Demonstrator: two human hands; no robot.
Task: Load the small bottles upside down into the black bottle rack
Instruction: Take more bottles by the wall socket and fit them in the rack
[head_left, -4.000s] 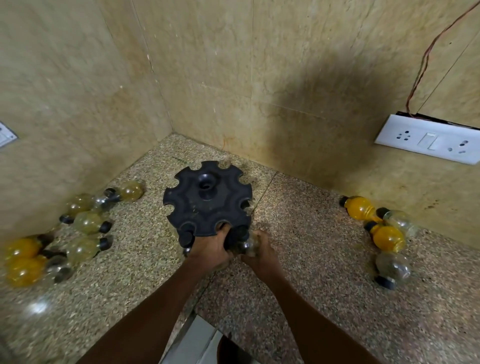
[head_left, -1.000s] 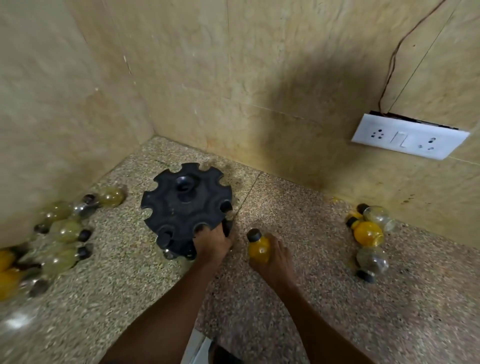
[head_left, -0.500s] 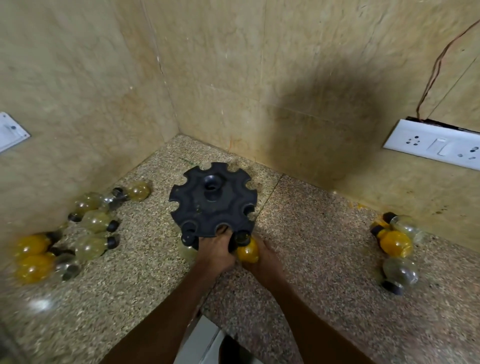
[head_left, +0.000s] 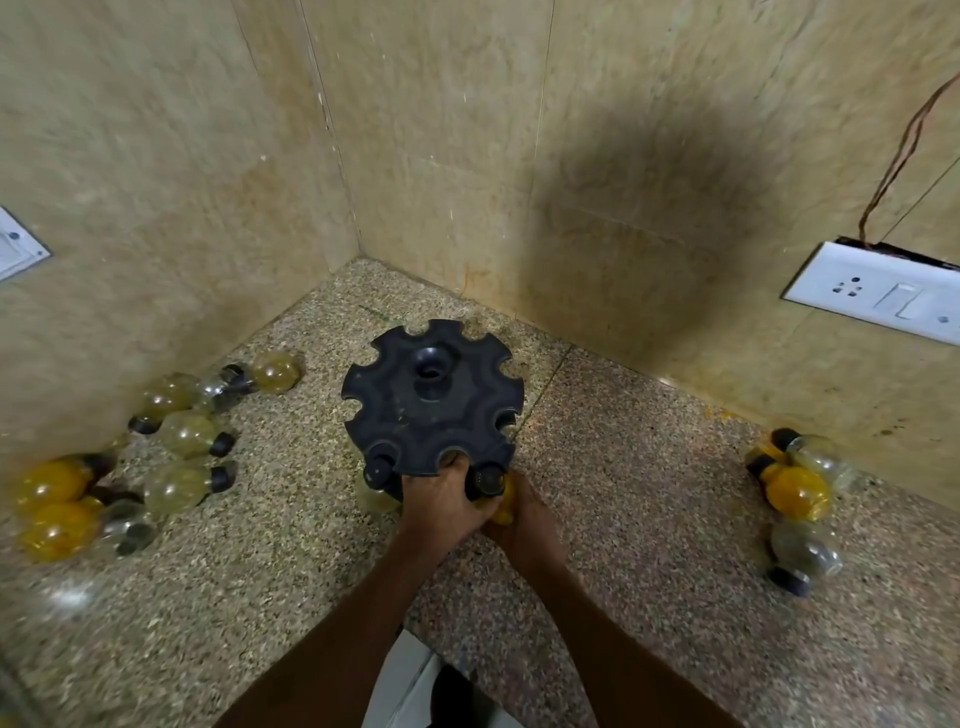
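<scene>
Beige stone-look walls (head_left: 467, 156) meet in a corner behind a speckled granite table (head_left: 649, 493), and a dark shadow is cast on the right-hand wall. A white switch-and-socket plate (head_left: 878, 299) is fixed to that wall, with thin wires (head_left: 904, 140) running up from it; part of another white plate (head_left: 15, 254) is seen at the left edge.

Near the corner, the black bottle rack (head_left: 431, 400) is stood on the table, a round disc with notches cut around its rim and a hub in the middle. The left hand (head_left: 441, 501) is curled over the near edge of the rack, its fingers hooked into a notch. The right hand (head_left: 524, 525) is wrapped around an orange bottle (head_left: 501, 501), which is held at a near-right notch with its black cap (head_left: 485, 480) at the rim. A clear bottle (head_left: 376, 488) is already seated in the near-left notch, black cap at the rim and body hanging below.

To the left, a cluster of small bottles (head_left: 182, 431) is laid on its sides against the wall, some clear and pale, and two orange ones (head_left: 52, 504) at the far left. To the right, a smaller group (head_left: 795, 493) is laid near the wall, one orange among clear ones. A white object (head_left: 405, 686) is partly visible at the table's near edge, between the forearms.
</scene>
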